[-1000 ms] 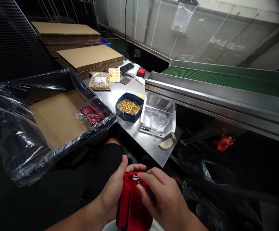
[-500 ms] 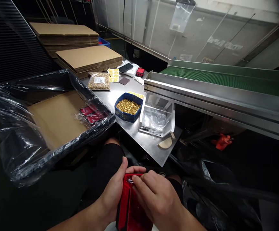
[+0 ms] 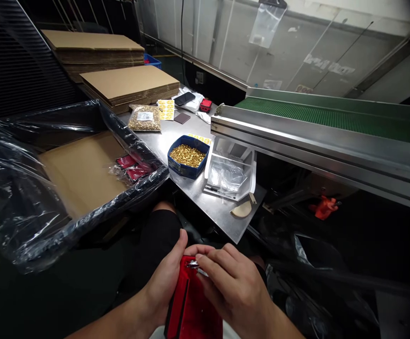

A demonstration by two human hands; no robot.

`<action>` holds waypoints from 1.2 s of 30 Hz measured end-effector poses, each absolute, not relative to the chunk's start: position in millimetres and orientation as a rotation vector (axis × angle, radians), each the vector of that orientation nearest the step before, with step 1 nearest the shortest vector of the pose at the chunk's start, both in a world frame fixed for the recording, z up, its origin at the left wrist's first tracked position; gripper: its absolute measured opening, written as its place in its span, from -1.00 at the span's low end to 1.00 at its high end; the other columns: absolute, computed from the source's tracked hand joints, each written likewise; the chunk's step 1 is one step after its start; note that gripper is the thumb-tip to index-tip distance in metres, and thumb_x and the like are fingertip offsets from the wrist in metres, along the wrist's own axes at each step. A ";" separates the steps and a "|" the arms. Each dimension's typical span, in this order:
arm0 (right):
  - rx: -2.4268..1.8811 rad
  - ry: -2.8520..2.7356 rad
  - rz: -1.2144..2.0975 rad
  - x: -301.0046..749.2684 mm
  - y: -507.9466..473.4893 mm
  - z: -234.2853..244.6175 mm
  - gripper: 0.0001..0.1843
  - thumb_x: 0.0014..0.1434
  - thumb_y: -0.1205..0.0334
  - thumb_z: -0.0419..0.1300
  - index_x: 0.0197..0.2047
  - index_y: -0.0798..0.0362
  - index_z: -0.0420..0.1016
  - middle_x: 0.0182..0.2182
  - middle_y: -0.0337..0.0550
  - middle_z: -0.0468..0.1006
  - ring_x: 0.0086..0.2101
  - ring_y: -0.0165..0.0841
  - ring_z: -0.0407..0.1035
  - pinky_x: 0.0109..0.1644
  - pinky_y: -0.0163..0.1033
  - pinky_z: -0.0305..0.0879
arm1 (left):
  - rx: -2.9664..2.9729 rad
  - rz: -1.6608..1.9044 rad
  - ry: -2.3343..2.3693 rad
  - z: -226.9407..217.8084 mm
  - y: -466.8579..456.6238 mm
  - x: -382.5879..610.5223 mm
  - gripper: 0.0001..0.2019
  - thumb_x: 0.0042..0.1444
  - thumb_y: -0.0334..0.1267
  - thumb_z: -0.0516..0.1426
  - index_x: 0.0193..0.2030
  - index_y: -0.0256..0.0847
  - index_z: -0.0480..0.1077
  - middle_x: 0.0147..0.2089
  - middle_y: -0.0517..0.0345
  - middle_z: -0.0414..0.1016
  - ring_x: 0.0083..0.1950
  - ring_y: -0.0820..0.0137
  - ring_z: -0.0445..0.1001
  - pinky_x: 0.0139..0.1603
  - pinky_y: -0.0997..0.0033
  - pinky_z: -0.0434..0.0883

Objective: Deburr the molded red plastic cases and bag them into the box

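A red case (image 3: 200,308) with black edging, possibly a wallet or pouch, lies in my lap, its long side running toward me. My left hand (image 3: 166,282) wraps its left side and far end, the thumb sticking up. Small shiny metal parts (image 3: 191,264) show at the case's far end. Over that end my right hand (image 3: 235,285) is closed, thumb and fingers pinching a small silvery metal piece (image 3: 202,272) whose kind I cannot make out. Its fingers hide the case's right side.
A blue tub (image 3: 187,169) of gold-coloured bits and a grey divided tray (image 3: 226,193) with clear bags stand on the metal table (image 3: 214,207). At left is a plastic-lined box (image 3: 85,174) holding red items. Cardboard stacks (image 3: 130,82) and a green conveyor (image 3: 318,115) lie beyond.
My right hand has shifted and lifted its fingers slightly, and more of the silvery metal piece shows. My left hand still holds the red case, which has tilted a little.
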State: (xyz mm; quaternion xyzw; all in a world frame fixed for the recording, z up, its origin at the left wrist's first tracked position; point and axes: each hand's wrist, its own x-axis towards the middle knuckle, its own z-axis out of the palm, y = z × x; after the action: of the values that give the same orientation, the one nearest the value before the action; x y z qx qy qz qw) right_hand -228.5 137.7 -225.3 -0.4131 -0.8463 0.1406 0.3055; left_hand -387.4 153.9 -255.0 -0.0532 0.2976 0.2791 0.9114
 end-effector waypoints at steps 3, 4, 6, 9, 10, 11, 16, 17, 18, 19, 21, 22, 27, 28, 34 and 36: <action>-1.072 -2.242 0.347 -231.0 139.2 -224.1 -0.70 0.22 0.46 0.17 0.03 0.18 0.46 -0.24 0.02 0.61 -0.34 -0.27 0.40 -0.36 -0.16 0.40 | -0.115 0.568 0.603 -255.4 153.9 -386.9 -0.43 0.28 0.20 0.00 0.16 -0.24 0.32 -0.26 -0.03 0.58 -0.29 0.19 0.60 -0.20 0.25 0.48; -1.074 -2.242 0.345 -231.2 139.0 -224.3 -0.71 0.22 0.47 0.17 0.01 0.18 0.47 -0.29 0.01 0.61 -0.37 -0.28 0.39 -0.37 -0.17 0.39 | -0.113 0.568 0.612 -255.8 154.2 -386.9 -0.43 0.28 0.20 0.00 0.16 -0.25 0.31 -0.26 -0.04 0.57 -0.28 0.19 0.60 -0.18 0.25 0.48; -1.091 -2.223 0.329 -230.5 137.0 -225.4 -0.70 0.21 0.49 0.17 0.02 0.19 0.47 -0.36 -0.01 0.59 -0.39 -0.29 0.37 -0.38 -0.18 0.39 | -0.103 0.567 0.637 -256.8 155.0 -387.4 -0.42 0.26 0.21 0.02 0.15 -0.27 0.32 -0.25 -0.07 0.57 -0.28 0.19 0.59 -0.18 0.26 0.47; -1.148 -2.076 0.300 -227.8 130.8 -225.8 -0.62 0.18 0.51 0.19 0.08 0.18 0.43 -0.32 0.02 0.57 -0.35 -0.27 0.40 -0.34 -0.16 0.42 | -0.085 0.571 0.649 -257.5 156.2 -389.2 -0.39 0.25 0.23 0.01 0.07 -0.34 0.37 -0.24 -0.13 0.56 -0.28 0.19 0.58 -0.20 0.27 0.46; -1.174 -2.004 0.311 -227.2 128.4 -225.4 -0.60 0.17 0.51 0.19 0.09 0.16 0.41 -0.29 0.02 0.56 -0.32 -0.27 0.41 -0.32 -0.16 0.43 | -0.080 0.573 0.644 -257.2 156.4 -389.9 -0.39 0.25 0.24 0.00 0.04 -0.35 0.39 -0.23 -0.15 0.56 -0.27 0.18 0.57 -0.20 0.27 0.46; -1.196 -1.937 0.342 -227.4 126.2 -224.9 -0.60 0.17 0.49 0.19 0.09 0.14 0.39 -0.25 0.03 0.55 -0.28 -0.26 0.43 -0.28 -0.15 0.45 | -0.081 0.574 0.640 -256.6 156.6 -390.5 -0.38 0.25 0.25 -0.01 0.01 -0.36 0.41 -0.22 -0.17 0.56 -0.26 0.17 0.57 -0.19 0.26 0.46; -1.011 -1.867 0.372 -238.3 117.1 -234.8 -0.81 0.31 0.23 0.03 -0.03 0.05 0.32 -0.44 -0.14 0.53 -0.44 -0.32 0.43 -0.29 -0.14 0.47 | -0.195 0.598 0.685 -253.6 157.6 -387.9 -0.34 0.21 0.29 -0.01 -0.11 -0.39 0.47 -0.26 -0.18 0.54 -0.28 0.21 0.53 -0.13 0.24 0.45; -0.944 -1.877 0.348 -241.0 115.1 -239.4 -0.82 0.33 0.19 0.00 -0.07 0.04 0.32 -0.52 -0.21 0.49 -0.52 -0.35 0.39 -0.33 -0.15 0.46 | -0.221 0.599 0.698 -254.0 158.1 -385.9 -0.35 0.21 0.29 0.01 -0.12 -0.39 0.47 -0.27 -0.18 0.54 -0.27 0.20 0.53 -0.10 0.23 0.45; -0.924 -1.871 0.333 -243.1 113.1 -244.0 -0.81 0.34 0.16 -0.03 -0.10 0.03 0.32 -0.56 -0.23 0.46 -0.55 -0.36 0.36 -0.34 -0.16 0.45 | -0.227 0.599 0.717 -254.9 158.7 -383.7 -0.36 0.20 0.28 0.02 -0.13 -0.38 0.47 -0.26 -0.18 0.54 -0.25 0.18 0.53 -0.07 0.21 0.45; -0.969 -1.834 0.342 -244.5 111.3 -248.2 -0.79 0.35 0.15 -0.05 -0.10 0.03 0.34 -0.54 -0.21 0.46 -0.53 -0.34 0.38 -0.35 -0.17 0.43 | -0.209 0.615 0.761 -256.2 159.1 -381.5 -0.38 0.22 0.26 0.02 -0.13 -0.38 0.47 -0.23 -0.18 0.54 -0.21 0.16 0.53 -0.04 0.19 0.45; -1.176 -1.634 0.470 -245.6 109.9 -253.7 -0.76 0.36 0.15 -0.07 -0.12 0.01 0.37 -0.46 -0.16 0.47 -0.46 -0.32 0.40 -0.36 -0.21 0.39 | -0.053 0.739 0.935 -259.0 158.9 -378.7 -0.47 0.27 0.17 0.03 -0.12 -0.34 0.47 -0.12 -0.15 0.54 -0.07 0.14 0.52 0.04 0.20 0.43; -1.291 -1.473 0.575 -245.5 110.9 -254.6 -0.75 0.37 0.14 -0.09 -0.15 0.00 0.38 -0.45 -0.17 0.45 -0.45 -0.33 0.39 -0.38 -0.24 0.36 | 0.103 0.832 1.046 -259.9 157.8 -378.5 -0.54 0.29 0.11 0.04 -0.10 -0.30 0.47 -0.04 -0.12 0.53 0.03 0.14 0.49 0.11 0.24 0.40; -1.416 -0.877 1.033 -241.5 127.9 -250.0 -0.60 0.38 -0.05 -0.10 -0.31 0.01 0.37 -0.54 -0.29 0.29 -0.52 -0.43 0.21 -0.47 -0.36 0.26 | 0.967 1.077 1.196 -253.7 141.5 -385.0 -0.64 0.24 -0.03 0.18 0.10 -0.14 0.48 0.19 0.05 0.46 0.26 0.17 0.33 0.31 0.43 0.20; -1.417 -0.845 1.065 -240.5 130.5 -249.4 -0.59 0.37 -0.09 -0.07 -0.32 0.01 0.36 -0.54 -0.29 0.27 -0.52 -0.43 0.19 -0.46 -0.36 0.26 | 1.023 1.088 1.175 -251.4 137.4 -385.6 -0.63 0.22 -0.03 0.19 0.10 -0.13 0.49 0.18 0.04 0.48 0.23 0.14 0.36 0.29 0.41 0.23; -1.401 -0.767 1.138 -238.1 129.7 -251.9 -0.58 0.31 -0.16 -0.01 -0.34 0.01 0.35 -0.55 -0.31 0.23 -0.53 -0.42 0.15 -0.47 -0.34 0.26 | 1.026 1.126 1.207 -245.3 124.7 -375.8 -0.62 0.09 -0.11 0.31 0.05 -0.10 0.54 0.04 0.01 0.54 0.08 0.10 0.44 0.18 0.37 0.31; -1.405 -0.776 1.159 -237.6 128.4 -251.7 -0.58 0.31 -0.16 -0.01 -0.34 0.01 0.34 -0.56 -0.31 0.22 -0.54 -0.42 0.15 -0.46 -0.33 0.25 | 0.966 1.181 1.203 -244.4 125.8 -372.1 -0.60 0.01 -0.16 0.37 0.01 -0.17 0.56 -0.01 -0.05 0.54 0.02 0.09 0.44 0.16 0.37 0.30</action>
State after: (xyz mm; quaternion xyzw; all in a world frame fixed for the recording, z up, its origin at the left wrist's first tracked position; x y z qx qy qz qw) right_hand -237.6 128.4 -251.7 -0.5934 -0.3279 0.4892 0.5487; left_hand -372.1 125.8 -244.4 0.4106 0.5111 0.5021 0.5641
